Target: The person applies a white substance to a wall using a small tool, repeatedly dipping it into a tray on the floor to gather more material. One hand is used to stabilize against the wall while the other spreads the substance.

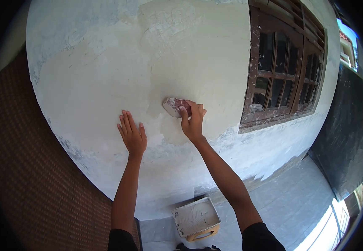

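Note:
My right hand (194, 119) pinches a flat, reddish-brown putty spreader (177, 107) smeared with white, thumb on its near face. The spreader lies against, or very close to, the pale wall (106, 79). To the left and slightly lower, my left hand (132, 134) rests flat on the same wall, fingers spread and holding nothing. Around both hands the surface is cream-coloured, with a rough, thicker patch of putty (173, 27) higher up. Below, a tray (183, 230) of whitish putty sits on a yellowish stool (204, 234) near the foot of the wall.
A brown wooden window (277, 77) with glass panes is set in the wall at the right. Brown woven-looking material (43, 167) fills the left side. Grey tiles (273, 201) cover the floor, and a dark panel (344, 129) leans at the far right.

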A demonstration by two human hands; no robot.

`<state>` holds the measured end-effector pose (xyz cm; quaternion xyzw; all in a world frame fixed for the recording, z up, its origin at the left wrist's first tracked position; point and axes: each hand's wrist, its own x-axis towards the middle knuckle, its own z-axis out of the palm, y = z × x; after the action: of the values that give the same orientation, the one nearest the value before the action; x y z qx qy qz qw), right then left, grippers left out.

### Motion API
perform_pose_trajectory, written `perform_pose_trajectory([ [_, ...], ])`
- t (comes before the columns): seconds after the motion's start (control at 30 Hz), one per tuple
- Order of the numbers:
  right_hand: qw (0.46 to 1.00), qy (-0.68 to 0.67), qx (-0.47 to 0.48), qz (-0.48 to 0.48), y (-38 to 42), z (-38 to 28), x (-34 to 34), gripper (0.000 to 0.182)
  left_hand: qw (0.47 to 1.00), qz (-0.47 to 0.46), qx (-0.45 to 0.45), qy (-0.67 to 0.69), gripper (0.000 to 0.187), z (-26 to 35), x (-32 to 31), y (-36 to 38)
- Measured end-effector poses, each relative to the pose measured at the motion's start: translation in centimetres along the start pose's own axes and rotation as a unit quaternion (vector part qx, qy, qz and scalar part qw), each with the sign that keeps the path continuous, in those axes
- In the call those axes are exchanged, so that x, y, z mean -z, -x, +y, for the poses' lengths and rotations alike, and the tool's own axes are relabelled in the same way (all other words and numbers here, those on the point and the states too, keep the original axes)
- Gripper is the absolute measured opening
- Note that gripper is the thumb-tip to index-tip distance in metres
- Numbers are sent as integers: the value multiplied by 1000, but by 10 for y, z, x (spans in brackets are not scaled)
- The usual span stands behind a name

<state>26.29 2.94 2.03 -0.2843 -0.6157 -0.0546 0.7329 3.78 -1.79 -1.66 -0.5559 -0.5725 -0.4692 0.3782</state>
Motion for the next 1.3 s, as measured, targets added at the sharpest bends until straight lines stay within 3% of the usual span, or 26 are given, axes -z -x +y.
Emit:
perform_pose_trajectory([
  [0.03,1000,-4,7,-6,-5,3,0,26,1000,-22,2,-2,64,2,4,3],
  [0.07,993,-33,-109,39,-14,11,10,26,999,-45,5,-4,65,4,7,6],
  [0.13,958,-78,-197,195,-24,54,27,31,997,-74,19,-12,66,9,15,13],
  [0.2,913,-184,-264,249,-21,90,54,32,993,-106,38,-19,67,15,21,24],
  [0.23,924,-122,-260,254,-13,109,65,32,991,-126,45,-29,67,18,22,30],
  [0.27,904,-180,-268,280,0,135,69,32,987,-148,52,-40,67,20,25,38],
  [0.33,849,-292,-340,280,10,113,90,30,981,-177,67,-52,67,25,28,53],
  [0.37,848,-292,-351,271,23,115,94,30,975,-202,74,-57,66,27,31,64],
  [0.47,835,-317,-402,201,67,122,104,34,966,-234,105,-29,66,26,31,106],
  [0.53,856,-296,-411,103,104,121,110,32,962,-240,127,-20,63,19,27,144],
  [0.6,858,-282,-419,96,141,118,109,26,949,-285,134,-19,59,9,24,186],
  [0.73,817,-294,-496,-6,219,110,121,26,921,-341,190,-7,55,4,36,258],
  [0.93,790,-139,-573,-167,340,111,151,27,873,-413,258,24,50,-4,54,381],
  [0.97,749,-148,-621,-177,352,105,161,26,863,-426,269,24,50,-2,58,404],
  [1.0,742,-138,-630,-184,378,111,168,26,851,-443,279,37,50,-2,60,429],
  [1.07,786,-99,-570,-218,439,137,186,28,831,-467,297,53,49,0,65,477],
  [1.3,757,57,-517,-396,541,143,244,27,744,-530,396,92,50,24,90,611],
])
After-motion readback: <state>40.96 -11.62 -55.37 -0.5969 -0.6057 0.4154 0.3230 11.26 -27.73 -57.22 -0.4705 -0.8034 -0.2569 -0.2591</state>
